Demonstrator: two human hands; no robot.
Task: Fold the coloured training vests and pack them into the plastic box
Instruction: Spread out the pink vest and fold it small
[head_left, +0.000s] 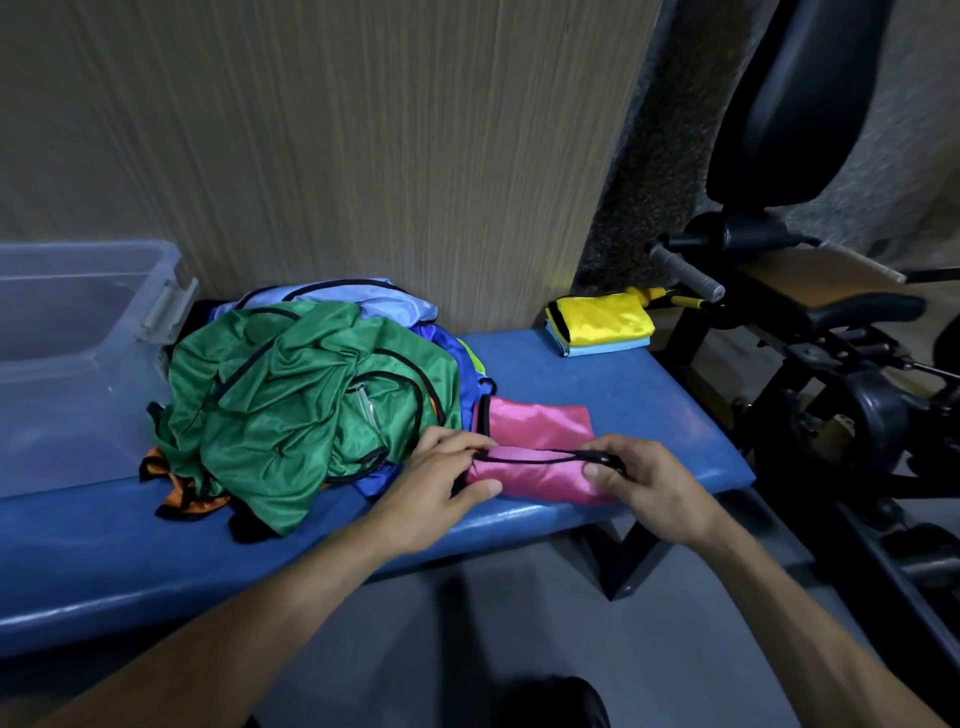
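The left hand (441, 475) and right hand (636, 480) pinch opposite ends of the half-folded pink mesh vest (540, 457), apparently to square its black-trimmed fold on the blue padded bench (597, 384), between the unfolded heap topped by a green vest (306, 405) with the clear plastic box (78, 332) beyond it, and the folded yellow-and-blue stack (600, 325) against the wood-grain wall (337, 145).

My hands sit at the bench's (597, 374) near edge, left hand (441, 488) and right hand (649, 483) both gripping the pink vest (535, 457). Bare blue bench lies open beyond the vest, up to the folded stack (597, 325) at the far right corner. To the left, the vest pile (311, 395) blocks the straight path to the box (78, 353), touching its wall; the box top is open. The wood wall (363, 156) closes the back. Gym machine (831, 364) crowds the right end. Near-left bench strip is bare.
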